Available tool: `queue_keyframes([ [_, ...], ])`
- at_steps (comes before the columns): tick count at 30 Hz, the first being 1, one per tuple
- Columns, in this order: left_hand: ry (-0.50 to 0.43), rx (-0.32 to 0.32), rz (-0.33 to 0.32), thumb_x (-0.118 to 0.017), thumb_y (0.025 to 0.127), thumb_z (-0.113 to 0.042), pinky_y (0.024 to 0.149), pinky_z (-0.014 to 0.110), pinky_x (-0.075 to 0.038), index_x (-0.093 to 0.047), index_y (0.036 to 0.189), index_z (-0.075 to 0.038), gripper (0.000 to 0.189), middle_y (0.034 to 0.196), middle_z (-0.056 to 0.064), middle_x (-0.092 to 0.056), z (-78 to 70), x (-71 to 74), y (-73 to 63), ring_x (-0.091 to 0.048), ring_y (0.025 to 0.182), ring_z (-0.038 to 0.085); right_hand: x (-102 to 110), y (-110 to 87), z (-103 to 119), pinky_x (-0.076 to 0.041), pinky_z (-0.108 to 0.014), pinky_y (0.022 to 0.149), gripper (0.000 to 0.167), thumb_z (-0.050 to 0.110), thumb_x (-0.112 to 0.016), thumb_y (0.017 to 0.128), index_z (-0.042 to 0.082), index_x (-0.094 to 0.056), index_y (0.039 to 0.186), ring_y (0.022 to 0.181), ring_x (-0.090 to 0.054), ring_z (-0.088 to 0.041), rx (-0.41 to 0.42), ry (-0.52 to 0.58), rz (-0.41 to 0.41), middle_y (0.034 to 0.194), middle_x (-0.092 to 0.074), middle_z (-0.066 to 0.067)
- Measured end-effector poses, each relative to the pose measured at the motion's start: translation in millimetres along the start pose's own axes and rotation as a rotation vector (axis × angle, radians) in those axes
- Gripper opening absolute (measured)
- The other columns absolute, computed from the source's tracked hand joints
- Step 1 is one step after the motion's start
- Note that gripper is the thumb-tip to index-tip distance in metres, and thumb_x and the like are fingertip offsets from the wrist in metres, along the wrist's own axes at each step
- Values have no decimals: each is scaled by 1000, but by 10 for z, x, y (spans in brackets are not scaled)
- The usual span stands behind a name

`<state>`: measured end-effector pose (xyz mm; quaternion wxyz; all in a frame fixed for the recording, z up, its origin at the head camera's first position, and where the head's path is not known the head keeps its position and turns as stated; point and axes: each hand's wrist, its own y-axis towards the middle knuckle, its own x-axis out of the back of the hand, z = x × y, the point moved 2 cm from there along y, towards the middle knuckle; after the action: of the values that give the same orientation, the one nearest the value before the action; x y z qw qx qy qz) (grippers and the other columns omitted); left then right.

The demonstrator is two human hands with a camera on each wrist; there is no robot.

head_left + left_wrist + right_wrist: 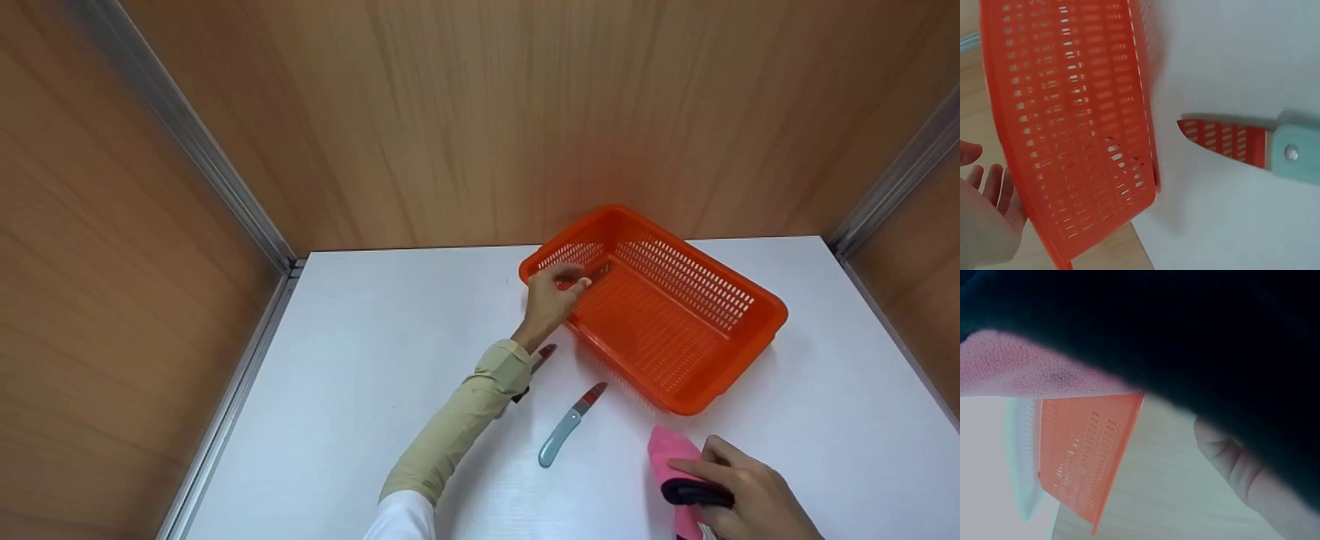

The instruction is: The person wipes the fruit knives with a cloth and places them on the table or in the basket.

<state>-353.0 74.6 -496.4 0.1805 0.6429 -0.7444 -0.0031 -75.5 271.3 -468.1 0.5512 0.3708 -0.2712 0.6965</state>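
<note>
My left hand [553, 294] hangs over the left corner of an orange plastic basket [679, 394], its fingers loosely bent and nothing visible between them. A small dark item [600, 271] lies inside the basket near those fingertips; its kind is unclear. In the left wrist view the same hand [994, 219] is beyond the basket rim. My right hand [754, 491] grips a folded pink and black cloth [670, 450] at the front right. The right wrist view shows its fuzzy pink fabric [1044, 371], with a dark part covering much of the frame.
A knife with a pale blue handle [559, 439] lies on the white table [360, 360] between the hands. Another knife [546, 354] is partly hidden under my left forearm. Wooden panels [465, 127] enclose the table at the back and sides.
</note>
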Motion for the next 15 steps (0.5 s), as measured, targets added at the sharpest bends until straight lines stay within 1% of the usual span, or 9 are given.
queue_keyframes([
  [3, -50, -3, -20, -71, 86, -14, 84, 25, -54, -70, 104, -14, 18, 99, 2, -68, -18, 50, -64, -59, 89, 11, 8, 7, 15, -47, -17, 57, 42, 11, -82, 70, 23, -72, 109, 68, -46, -3, -2, -1, 5, 80, -43, 10],
  [5, -70, -4, -24, -70, 86, -11, 82, 27, -55, -70, 103, -15, 17, 97, -1, -67, -28, 78, -117, -59, 88, 11, 16, 11, 25, -48, -17, 57, 42, 10, -81, 70, 23, -72, 109, 68, -46, -3, -14, 0, 9, 80, -42, 10],
  [7, -81, -23, -14, -68, 86, -7, 79, 27, -56, -70, 102, -14, 18, 96, -4, -67, -36, 98, -169, -60, 87, 12, 23, 12, 31, -49, -16, 58, 43, 9, -81, 70, 23, -72, 109, 68, -47, -3, -29, -4, 12, 80, -42, 10],
  [10, -92, -30, 10, -66, 87, -5, 76, 24, -56, -70, 103, -14, 19, 96, -7, -67, -36, 123, -252, -61, 87, 10, 25, 16, 37, -50, -16, 60, 43, 9, -81, 70, 23, -72, 110, 69, -47, -3, -42, 1, 27, 80, -42, 9],
  [12, -95, -31, 17, -66, 87, -4, 77, 22, -55, -70, 104, -14, 20, 97, -7, -67, -40, 143, -304, -61, 88, 9, 22, 20, 43, -50, -16, 61, 44, 10, -81, 71, 23, -71, 111, 69, -47, -4, -32, 4, 36, 80, -42, 9],
  [15, -94, -13, 15, -67, 87, -5, 77, 22, -55, -69, 105, -15, 21, 100, -4, -67, -42, 186, -384, -60, 89, 9, 16, 26, 55, -51, -16, 62, 44, 11, -81, 72, 23, -71, 112, 70, -48, -4, -25, 19, 46, 81, -43, 8],
])
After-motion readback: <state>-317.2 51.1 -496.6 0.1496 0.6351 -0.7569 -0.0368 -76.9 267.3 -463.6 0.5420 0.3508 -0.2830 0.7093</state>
